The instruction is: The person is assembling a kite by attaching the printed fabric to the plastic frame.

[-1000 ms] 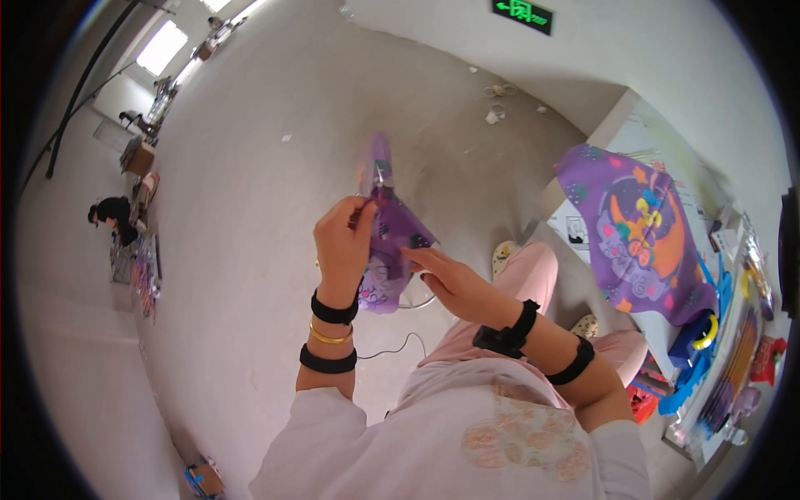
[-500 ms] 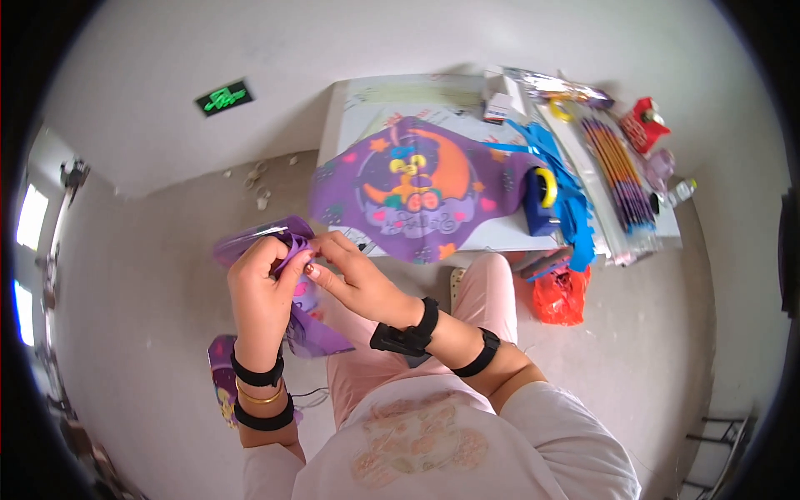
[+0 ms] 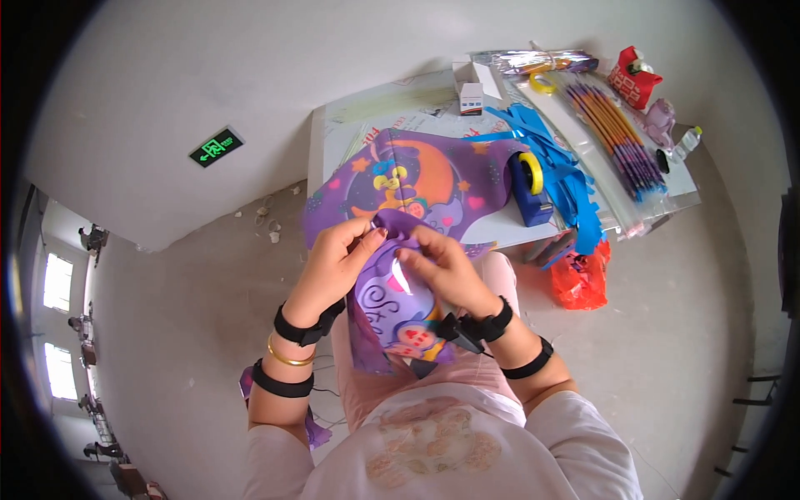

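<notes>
A purple printed sheet [image 3: 387, 304] with a cartoon picture, shiny in places, hangs between my hands over my lap. My left hand [image 3: 337, 265] pinches its gathered upper edge between thumb and fingers. Close beside it, my right hand [image 3: 454, 271] grips the same edge, thumb on top. A second purple sheet [image 3: 357, 187], with an orange moon and a cartoon bird, lies spread on the table just beyond my hands. Its near part is hidden behind them. To its right stands a blue tape dispenser [image 3: 534, 207] with a yellow roll.
The white table [image 3: 333, 125] holds blue strips [image 3: 575, 196], orange-and-purple rolls [image 3: 617, 137] in clear plastic, a small white box [image 3: 471, 98], a yellow tape ring [image 3: 542, 82], a red bag [image 3: 634, 81] and a bottle [image 3: 688, 143]. An orange-red plastic bag [image 3: 582, 282] hangs below the near edge.
Both hands have moved right, bringing the held sheet in front of my body. It now hangs more spread, showing its print. My right hand has drawn slightly apart from my left.
</notes>
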Demonstrator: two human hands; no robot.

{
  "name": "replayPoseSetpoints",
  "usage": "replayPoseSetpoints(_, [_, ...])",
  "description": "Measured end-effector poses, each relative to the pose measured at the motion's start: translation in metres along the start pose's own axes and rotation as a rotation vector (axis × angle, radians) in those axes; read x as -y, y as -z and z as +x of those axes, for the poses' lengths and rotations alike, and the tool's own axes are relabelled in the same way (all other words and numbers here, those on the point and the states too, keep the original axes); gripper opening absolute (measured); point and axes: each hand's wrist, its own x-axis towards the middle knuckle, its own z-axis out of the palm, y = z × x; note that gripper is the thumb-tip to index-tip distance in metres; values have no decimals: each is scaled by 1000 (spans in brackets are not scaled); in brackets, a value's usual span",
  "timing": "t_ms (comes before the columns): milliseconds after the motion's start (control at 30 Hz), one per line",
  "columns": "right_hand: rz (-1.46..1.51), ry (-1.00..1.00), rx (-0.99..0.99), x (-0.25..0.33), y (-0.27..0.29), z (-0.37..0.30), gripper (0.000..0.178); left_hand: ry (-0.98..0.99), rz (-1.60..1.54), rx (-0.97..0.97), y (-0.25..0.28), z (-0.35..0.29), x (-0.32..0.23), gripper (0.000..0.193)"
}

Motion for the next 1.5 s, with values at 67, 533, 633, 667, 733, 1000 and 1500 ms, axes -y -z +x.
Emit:
replayPoseSetpoints(67, [101, -15, -44, 3, 9, 2, 12, -18, -156, 2, -1, 5, 3, 24])
replayPoseSetpoints(533, [-46, 163, -641, 14, 174, 54, 9, 44, -230, -447, 43, 11, 50, 17])
replayPoseSetpoints(633, [17, 432, -843, 49, 260, 66, 14, -10, -288, -585, 61, 2, 56, 15])
replayPoseSetpoints(667, [49, 509, -882, 56, 276, 71, 17, -26, -294, -601, 71, -6, 61, 17])
replayPoseSetpoints(733, [163, 521, -965, 58, 303, 75, 21, 13, -191, -639, 80, -16, 57, 18])
replayPoseSetpoints(1000, [454, 372, -1124, -63, 440, 79, 42, 134, -87, -641, 76, -40, 65, 20])
replayPoseSetpoints(1500, [-168, 124, -391, 4, 167, 55, 20, 65, -55, -433, 32, -26, 58, 10])
